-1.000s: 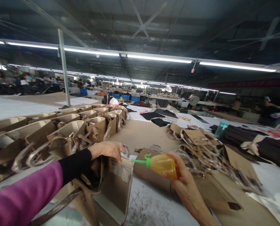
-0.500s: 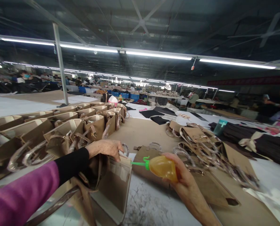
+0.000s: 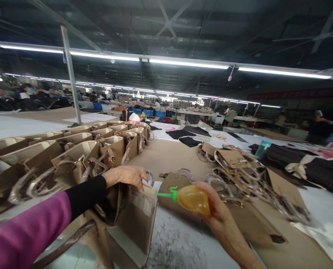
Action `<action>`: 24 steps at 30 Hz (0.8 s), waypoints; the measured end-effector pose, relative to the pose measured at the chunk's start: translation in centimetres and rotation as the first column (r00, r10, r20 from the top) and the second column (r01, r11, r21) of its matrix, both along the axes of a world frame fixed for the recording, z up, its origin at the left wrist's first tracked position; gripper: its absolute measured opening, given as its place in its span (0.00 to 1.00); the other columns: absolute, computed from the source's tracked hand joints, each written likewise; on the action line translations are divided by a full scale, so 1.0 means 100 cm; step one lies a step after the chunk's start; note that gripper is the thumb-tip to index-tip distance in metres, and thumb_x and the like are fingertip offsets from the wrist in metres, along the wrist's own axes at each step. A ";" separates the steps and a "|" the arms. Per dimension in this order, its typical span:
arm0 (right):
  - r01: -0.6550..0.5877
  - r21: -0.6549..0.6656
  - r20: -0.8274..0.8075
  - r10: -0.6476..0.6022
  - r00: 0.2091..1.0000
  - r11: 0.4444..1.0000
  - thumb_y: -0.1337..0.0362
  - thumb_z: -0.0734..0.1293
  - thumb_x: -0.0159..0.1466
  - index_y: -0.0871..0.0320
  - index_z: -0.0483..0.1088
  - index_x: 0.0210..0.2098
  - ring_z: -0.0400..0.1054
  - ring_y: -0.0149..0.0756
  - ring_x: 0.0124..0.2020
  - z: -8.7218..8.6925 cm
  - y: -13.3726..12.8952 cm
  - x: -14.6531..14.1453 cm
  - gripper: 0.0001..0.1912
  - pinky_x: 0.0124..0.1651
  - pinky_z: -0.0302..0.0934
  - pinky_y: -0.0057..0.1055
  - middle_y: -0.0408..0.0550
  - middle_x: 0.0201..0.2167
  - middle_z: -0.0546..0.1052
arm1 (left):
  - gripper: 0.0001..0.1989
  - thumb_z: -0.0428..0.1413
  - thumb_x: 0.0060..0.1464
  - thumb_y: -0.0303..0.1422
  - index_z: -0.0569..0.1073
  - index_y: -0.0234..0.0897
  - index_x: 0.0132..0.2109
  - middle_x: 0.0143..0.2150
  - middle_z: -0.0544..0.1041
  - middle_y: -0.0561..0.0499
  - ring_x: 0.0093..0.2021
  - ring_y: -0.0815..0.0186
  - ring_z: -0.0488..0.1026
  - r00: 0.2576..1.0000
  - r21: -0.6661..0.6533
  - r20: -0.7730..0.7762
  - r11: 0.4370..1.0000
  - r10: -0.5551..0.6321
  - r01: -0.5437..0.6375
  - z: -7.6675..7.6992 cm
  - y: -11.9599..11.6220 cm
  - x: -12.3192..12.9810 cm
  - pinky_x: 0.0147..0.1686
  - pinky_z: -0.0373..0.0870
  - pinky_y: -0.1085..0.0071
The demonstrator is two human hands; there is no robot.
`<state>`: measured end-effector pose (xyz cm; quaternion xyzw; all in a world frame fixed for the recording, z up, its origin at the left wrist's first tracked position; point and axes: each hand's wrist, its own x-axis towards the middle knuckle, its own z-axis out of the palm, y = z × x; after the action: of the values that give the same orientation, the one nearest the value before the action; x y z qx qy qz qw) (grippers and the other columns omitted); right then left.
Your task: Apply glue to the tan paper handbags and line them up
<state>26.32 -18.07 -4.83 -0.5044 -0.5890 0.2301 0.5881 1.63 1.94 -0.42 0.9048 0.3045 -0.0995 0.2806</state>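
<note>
My right hand [image 3: 215, 205] is wrapped round a soft bottle [image 3: 193, 200] of amber liquid, held on its side. Its green nozzle points left, and the tip is at the upper edge of a brown handbag [image 3: 135, 228]. At that same edge my left hand [image 3: 127, 176] pinches the bag's rim, fingers bent over it. The bag stands tilted in front of me, its pale lining showing and a plastic-wrapped handle [image 3: 68, 244] hanging at the lower left. Whether the nozzle tip touches the rim I cannot tell.
Rows of open brown bags [image 3: 79, 149] stand at the left. Flat bag pieces with wrapped handles [image 3: 239, 168] are piled at the right, beside a dark fabric bundle [image 3: 314, 172] and a teal cup [image 3: 263, 150]. A metal post [image 3: 71, 74] rises at the far left. A person [image 3: 327, 121] is at far right.
Both hands, the bottle and the bag hold nearly the same place. The view has shifted very slightly.
</note>
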 end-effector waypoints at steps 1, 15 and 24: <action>-0.007 -0.013 0.010 0.007 1.000 1.000 0.72 0.73 0.53 0.49 0.72 0.46 0.64 0.43 0.53 -0.001 -0.002 0.001 0.22 0.56 0.53 0.31 0.44 0.50 0.71 | 0.15 0.60 0.40 0.34 0.80 0.35 0.38 0.29 0.75 0.53 0.31 0.67 0.67 1.000 -0.007 0.001 1.000 -0.008 0.008 0.000 0.000 0.000 0.28 0.59 0.77; 0.014 -0.138 -0.004 -0.015 1.000 0.990 0.65 0.71 0.54 0.48 0.63 0.51 0.66 0.39 0.43 -0.021 0.008 0.007 0.27 0.46 0.59 0.30 0.42 0.47 0.70 | 0.14 0.57 0.37 0.30 0.79 0.32 0.36 0.23 0.69 0.57 0.26 0.70 0.62 0.999 -0.054 0.002 0.997 0.045 -0.045 0.007 -0.018 0.001 0.23 0.54 0.77; 0.001 -0.244 -0.021 -0.006 1.000 0.970 0.61 0.72 0.54 0.50 0.63 0.52 0.68 0.42 0.41 -0.022 -0.002 0.003 0.28 0.46 0.59 0.34 0.44 0.42 0.73 | 0.14 0.59 0.37 0.33 0.78 0.32 0.35 0.23 0.67 0.57 0.25 0.70 0.60 0.999 -0.074 0.032 0.997 0.030 -0.028 0.003 -0.016 -0.001 0.23 0.53 0.76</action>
<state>26.65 -18.25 -7.04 -0.5715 -0.5490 0.3051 0.5281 1.50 0.33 -0.14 0.8908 0.3089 -0.0917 0.3203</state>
